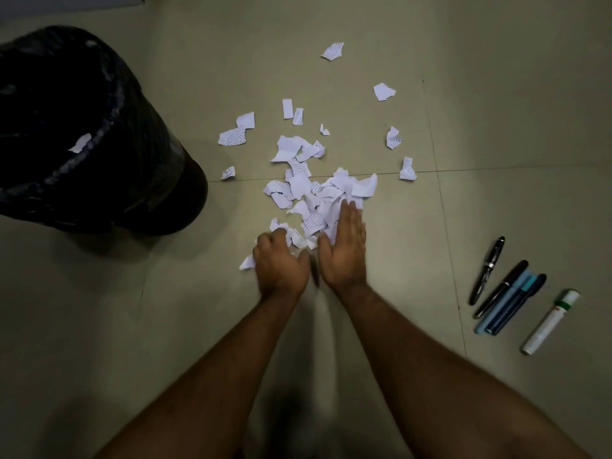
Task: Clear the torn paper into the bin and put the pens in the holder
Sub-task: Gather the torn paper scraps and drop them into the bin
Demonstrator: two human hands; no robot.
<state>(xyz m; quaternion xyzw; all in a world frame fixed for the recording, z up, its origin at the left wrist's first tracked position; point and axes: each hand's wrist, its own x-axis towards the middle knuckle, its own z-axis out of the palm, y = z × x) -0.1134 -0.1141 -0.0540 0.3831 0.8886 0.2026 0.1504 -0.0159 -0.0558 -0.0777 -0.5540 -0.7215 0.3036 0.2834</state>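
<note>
Torn white paper scraps [308,190] lie in a loose heap on the tiled floor, with several strays scattered beyond it. My left hand [280,263] is curled over scraps at the heap's near left edge. My right hand [346,250] lies flat with fingers straight, its edge pressed against the heap's right side. A black bin [99,180] lined with a dark bag stands at the left, one scrap [80,143] inside it. Several pens [506,289] lie side by side on the floor at the right. No holder is in view.
A white marker with a green band [551,321] lies beside the pens. Stray scraps [332,51] reach far ahead on the floor. Tile joints cross under the heap. A pale surface edge [66,1] shows at the top left.
</note>
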